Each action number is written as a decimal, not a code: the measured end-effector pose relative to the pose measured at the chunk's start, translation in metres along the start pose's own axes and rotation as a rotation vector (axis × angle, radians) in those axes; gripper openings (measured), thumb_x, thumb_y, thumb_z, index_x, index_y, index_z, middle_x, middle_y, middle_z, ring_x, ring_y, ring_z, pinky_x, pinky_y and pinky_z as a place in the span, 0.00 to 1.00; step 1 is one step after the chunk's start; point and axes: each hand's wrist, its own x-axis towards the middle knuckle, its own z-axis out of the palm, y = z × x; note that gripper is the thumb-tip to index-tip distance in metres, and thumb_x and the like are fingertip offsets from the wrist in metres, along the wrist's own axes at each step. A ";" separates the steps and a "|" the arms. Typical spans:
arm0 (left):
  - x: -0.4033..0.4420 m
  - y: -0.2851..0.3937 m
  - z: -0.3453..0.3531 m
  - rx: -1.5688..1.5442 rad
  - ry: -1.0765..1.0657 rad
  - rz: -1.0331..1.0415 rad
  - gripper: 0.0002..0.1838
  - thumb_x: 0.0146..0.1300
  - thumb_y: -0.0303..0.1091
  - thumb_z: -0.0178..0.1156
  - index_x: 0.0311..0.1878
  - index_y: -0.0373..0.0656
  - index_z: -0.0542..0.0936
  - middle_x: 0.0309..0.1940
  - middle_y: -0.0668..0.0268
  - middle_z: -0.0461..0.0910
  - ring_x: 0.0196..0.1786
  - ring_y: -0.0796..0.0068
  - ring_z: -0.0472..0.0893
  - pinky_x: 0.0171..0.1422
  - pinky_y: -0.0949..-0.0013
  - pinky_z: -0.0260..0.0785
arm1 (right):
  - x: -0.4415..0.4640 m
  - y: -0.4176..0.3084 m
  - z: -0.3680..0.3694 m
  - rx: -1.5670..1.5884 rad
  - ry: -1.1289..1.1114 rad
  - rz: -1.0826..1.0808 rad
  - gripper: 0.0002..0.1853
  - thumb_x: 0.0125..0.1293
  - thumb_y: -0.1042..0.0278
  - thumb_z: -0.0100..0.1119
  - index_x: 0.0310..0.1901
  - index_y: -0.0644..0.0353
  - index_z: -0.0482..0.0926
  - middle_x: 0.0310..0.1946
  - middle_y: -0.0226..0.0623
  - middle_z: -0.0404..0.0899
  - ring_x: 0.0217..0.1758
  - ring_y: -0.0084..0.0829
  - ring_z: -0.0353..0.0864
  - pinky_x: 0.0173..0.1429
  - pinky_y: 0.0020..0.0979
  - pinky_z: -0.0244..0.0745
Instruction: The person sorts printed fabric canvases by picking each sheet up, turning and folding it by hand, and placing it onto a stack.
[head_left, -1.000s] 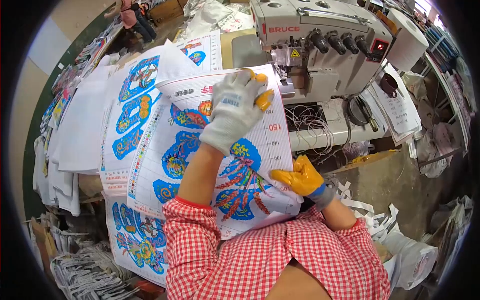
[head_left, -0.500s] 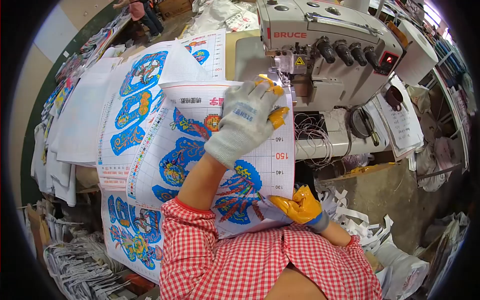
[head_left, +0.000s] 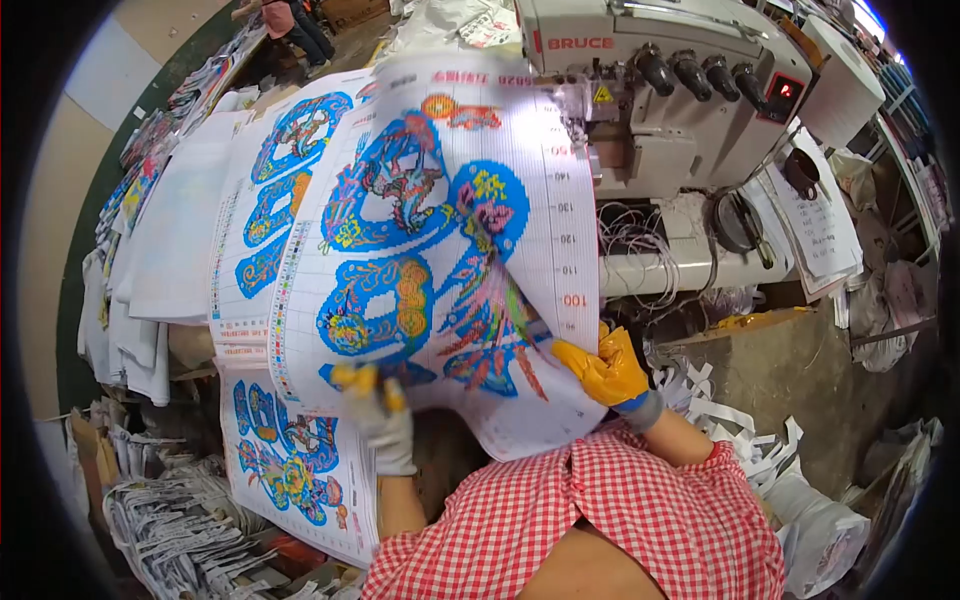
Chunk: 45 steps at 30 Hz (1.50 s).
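A printed cross-stitch cloth (head_left: 440,235) with blue, yellow and red motifs and a numbered grid is spread before me, its right edge by the overlock machine (head_left: 690,110). My right hand (head_left: 605,370), in a yellow-coated glove, is closed on the cloth's right edge close to my body. My left hand (head_left: 375,405), in a grey and yellow glove, is at the near left edge of the cloth. Motion smears its fingers, so their grip does not show. Part of the cloth's far side is blurred and bright under the machine light.
More printed cloths (head_left: 285,440) lie to the left, one hanging over the near edge. Bundled white strips (head_left: 190,520) are stacked lower left. Scissors (head_left: 740,225), papers (head_left: 825,235) and loose threads (head_left: 630,240) sit on the right. Someone in dark trousers (head_left: 295,40) stands far back.
My left hand has come down from near the machine to the near left edge. The cloth has shifted away from me, and my right hand has moved slightly up, still on its edge.
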 end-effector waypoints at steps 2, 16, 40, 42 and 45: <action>-0.056 -0.050 -0.006 0.155 0.178 -0.355 0.23 0.58 0.38 0.58 0.54 0.39 0.67 0.54 0.53 0.67 0.60 0.55 0.64 0.61 0.57 0.57 | -0.010 -0.001 0.003 -0.141 0.010 -0.055 0.08 0.52 0.76 0.63 0.35 0.65 0.79 0.33 0.40 0.78 0.34 0.30 0.78 0.32 0.26 0.68; -0.104 -0.134 -0.098 -1.016 0.303 -0.970 0.22 0.63 0.41 0.49 0.56 0.37 0.70 0.53 0.61 0.70 0.53 0.68 0.71 0.58 0.64 0.62 | -0.030 -0.068 -0.012 -0.175 -0.241 -0.030 0.08 0.56 0.70 0.60 0.39 0.54 0.81 0.38 0.29 0.80 0.40 0.24 0.77 0.43 0.27 0.64; 0.050 -0.099 -0.068 -0.725 0.292 -0.878 0.16 0.60 0.33 0.55 0.45 0.30 0.72 0.39 0.58 0.74 0.39 0.70 0.74 0.46 0.66 0.68 | 0.007 -0.018 -0.008 0.271 -0.208 0.254 0.11 0.55 0.71 0.63 0.39 0.66 0.77 0.33 0.33 0.79 0.34 0.19 0.76 0.39 0.22 0.70; 0.066 -0.121 -0.054 -0.695 0.198 -0.888 0.20 0.59 0.38 0.58 0.48 0.32 0.71 0.39 0.61 0.74 0.41 0.70 0.75 0.43 0.70 0.69 | 0.013 -0.026 -0.010 0.279 -0.197 0.270 0.13 0.55 0.72 0.62 0.42 0.63 0.77 0.35 0.33 0.80 0.36 0.19 0.76 0.41 0.22 0.71; 0.098 -0.138 -0.025 -0.483 0.171 -0.619 0.19 0.59 0.38 0.57 0.47 0.33 0.72 0.36 0.62 0.76 0.38 0.72 0.75 0.42 0.70 0.68 | 0.041 -0.044 -0.025 0.289 -0.379 0.358 0.12 0.55 0.78 0.58 0.43 0.60 0.77 0.41 0.34 0.78 0.45 0.28 0.76 0.45 0.25 0.70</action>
